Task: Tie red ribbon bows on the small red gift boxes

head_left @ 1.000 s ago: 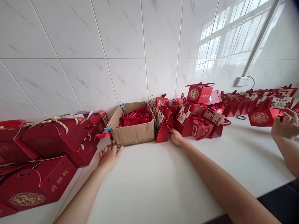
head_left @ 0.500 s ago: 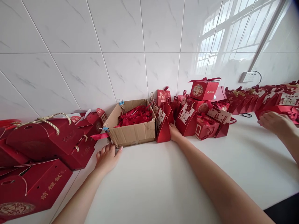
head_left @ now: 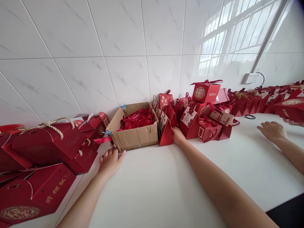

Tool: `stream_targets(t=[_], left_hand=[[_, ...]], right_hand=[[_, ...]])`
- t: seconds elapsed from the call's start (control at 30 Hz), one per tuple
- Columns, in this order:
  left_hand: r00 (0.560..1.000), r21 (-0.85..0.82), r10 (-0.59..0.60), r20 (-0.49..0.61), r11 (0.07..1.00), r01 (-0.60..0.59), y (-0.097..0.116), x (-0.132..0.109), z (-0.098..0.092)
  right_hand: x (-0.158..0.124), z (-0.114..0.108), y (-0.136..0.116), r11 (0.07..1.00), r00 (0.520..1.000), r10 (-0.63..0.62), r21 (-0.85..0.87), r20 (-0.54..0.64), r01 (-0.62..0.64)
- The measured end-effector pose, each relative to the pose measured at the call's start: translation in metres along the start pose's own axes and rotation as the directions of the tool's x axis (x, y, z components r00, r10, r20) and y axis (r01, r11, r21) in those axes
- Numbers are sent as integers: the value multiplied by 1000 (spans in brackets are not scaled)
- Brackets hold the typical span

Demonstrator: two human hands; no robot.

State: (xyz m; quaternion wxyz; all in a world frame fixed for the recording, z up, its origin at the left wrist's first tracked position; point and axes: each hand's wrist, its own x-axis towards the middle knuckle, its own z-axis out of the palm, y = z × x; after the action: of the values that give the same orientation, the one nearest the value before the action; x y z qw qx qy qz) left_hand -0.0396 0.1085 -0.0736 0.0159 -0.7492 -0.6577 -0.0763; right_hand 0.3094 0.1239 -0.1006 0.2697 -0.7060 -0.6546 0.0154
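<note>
My left hand (head_left: 110, 161) lies flat on the white counter (head_left: 166, 190) with its fingers spread, the fingertips at the front left corner of an open cardboard box (head_left: 135, 136) full of red ribbons (head_left: 137, 118). My right hand (head_left: 178, 136) reaches to the foot of the small red gift bags (head_left: 165, 128) just right of the box. It rests against them, with its fingers hidden between a triangular bag and a red bag with a white label (head_left: 189, 122).
Large red gift boxes with rope handles (head_left: 49, 141) are piled at the left. More small red boxes (head_left: 206, 91) line the tiled wall to the right. Another person's hand (head_left: 272, 130) rests on the counter at the right, near a red box (head_left: 291, 109). A wall socket (head_left: 251, 78) sits above.
The other person's hand has let go of the red box at the right and now lies on the counter. My own hands have hardly moved.
</note>
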Motion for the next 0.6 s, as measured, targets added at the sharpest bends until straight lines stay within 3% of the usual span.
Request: stream_targets(t=[0.6], left_hand=[[1000, -34, 11, -26, 999, -12, -4, -4, -3]], right_hand=[[-39, -14, -13, 999, 999, -3, 38, 35, 2]])
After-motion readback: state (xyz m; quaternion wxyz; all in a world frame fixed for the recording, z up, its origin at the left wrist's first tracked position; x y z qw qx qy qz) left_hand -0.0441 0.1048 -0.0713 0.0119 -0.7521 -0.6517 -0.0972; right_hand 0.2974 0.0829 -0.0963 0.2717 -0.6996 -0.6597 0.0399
